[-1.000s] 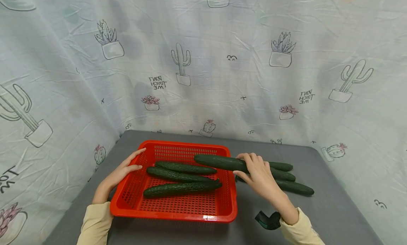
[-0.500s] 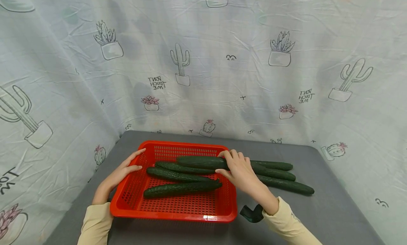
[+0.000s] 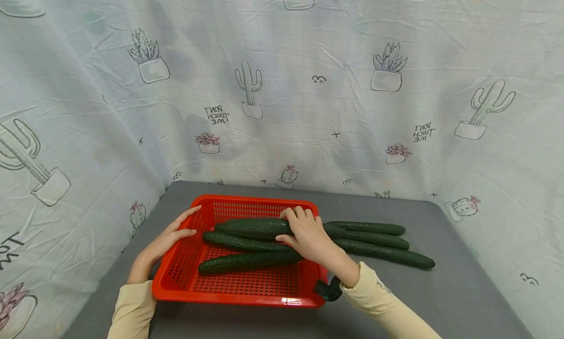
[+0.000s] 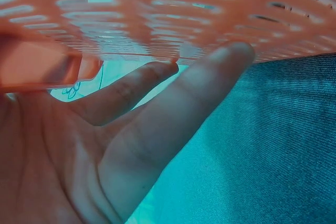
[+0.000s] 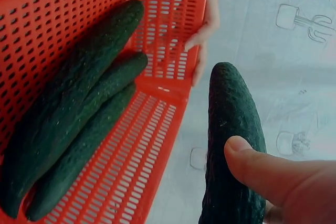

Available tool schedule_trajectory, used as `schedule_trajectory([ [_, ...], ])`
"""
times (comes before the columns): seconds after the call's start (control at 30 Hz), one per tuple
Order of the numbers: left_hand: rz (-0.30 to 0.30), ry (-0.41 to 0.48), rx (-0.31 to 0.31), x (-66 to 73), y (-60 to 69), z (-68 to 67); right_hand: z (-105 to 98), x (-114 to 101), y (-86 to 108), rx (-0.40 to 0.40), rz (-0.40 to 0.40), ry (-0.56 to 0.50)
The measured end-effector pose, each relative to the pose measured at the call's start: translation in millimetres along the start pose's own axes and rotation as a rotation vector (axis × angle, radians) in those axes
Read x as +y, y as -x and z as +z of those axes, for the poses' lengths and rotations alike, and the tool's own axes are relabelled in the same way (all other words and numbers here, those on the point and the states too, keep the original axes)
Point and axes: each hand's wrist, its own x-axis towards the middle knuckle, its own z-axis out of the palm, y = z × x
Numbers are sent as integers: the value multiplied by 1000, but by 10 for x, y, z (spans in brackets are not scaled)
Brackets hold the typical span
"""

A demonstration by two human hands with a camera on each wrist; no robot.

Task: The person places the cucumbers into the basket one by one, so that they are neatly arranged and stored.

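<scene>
A red perforated plastic basket [image 3: 238,297] stands on the table. My left hand [image 3: 165,243] holds its left rim; in the left wrist view two long fingers [image 4: 173,114] lie under the slotted plastic. My right hand [image 3: 308,236] grips a dark green cucumber [image 3: 253,228] above the back part of the basket, thumb on its near side. In the right wrist view the held cucumber [image 5: 233,124] is apart from the ones inside. Below it in the basket lie other cucumbers [image 3: 246,263], side by side; the rearmost is mostly hidden by the held one.
To the right of the basket, three cucumbers [image 3: 387,253] lie close together on the grey table [image 3: 440,300]. A black band-like item [image 3: 328,290] is at my right wrist. A pale cactus-print curtain [image 3: 291,109] surrounds the table.
My right hand has carried the cucumber leftward from the right rim to over the basket, above the rearmost cucumber there. My left hand has stayed at the left rim.
</scene>
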Motion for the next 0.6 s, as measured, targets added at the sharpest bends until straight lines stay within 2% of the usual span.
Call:
schedule_trajectory([
  [0.6,-13,-1,4,1,-2,2,293,-223,-230,-44,-38,30],
])
